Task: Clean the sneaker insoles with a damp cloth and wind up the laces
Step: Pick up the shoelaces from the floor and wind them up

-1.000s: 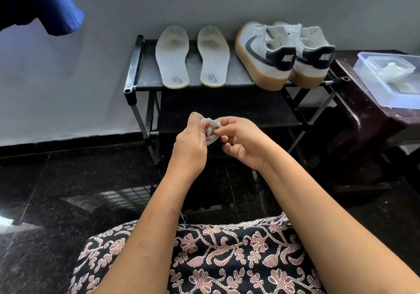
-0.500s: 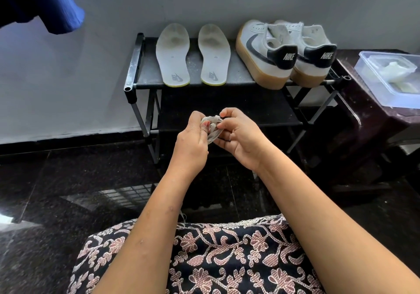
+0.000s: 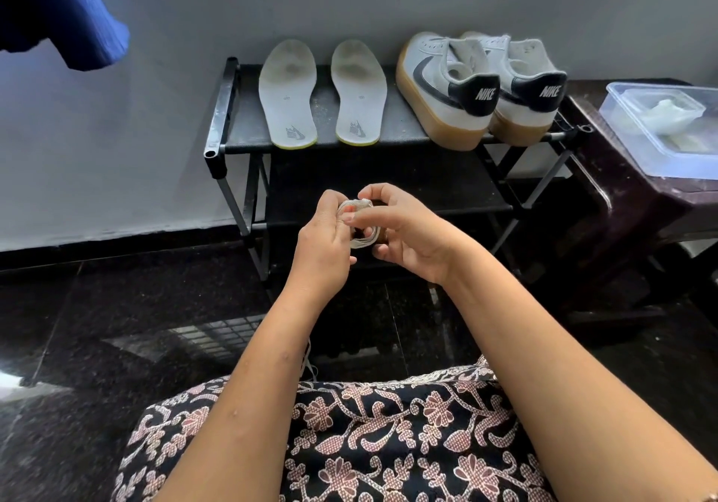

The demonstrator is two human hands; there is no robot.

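A grey-white shoelace is wound into a small coil held between both hands, in front of the rack. My left hand pinches the coil's left side. My right hand grips its right side, thumb and forefinger on the top loop. A loose lace end hangs below my left forearm. Two grey insoles lie side by side on the black shoe rack. A pair of white sneakers with tan soles stands at the rack's right end, heels toward me.
A clear plastic box with a pale cloth inside sits on a dark stool at the right. A blue garment hangs at the top left. The floor is dark polished stone. My patterned lap fills the bottom.
My right hand has shifted around the coil, from its right side to over its top. The coil now shows as an open loop. My left hand stays put.
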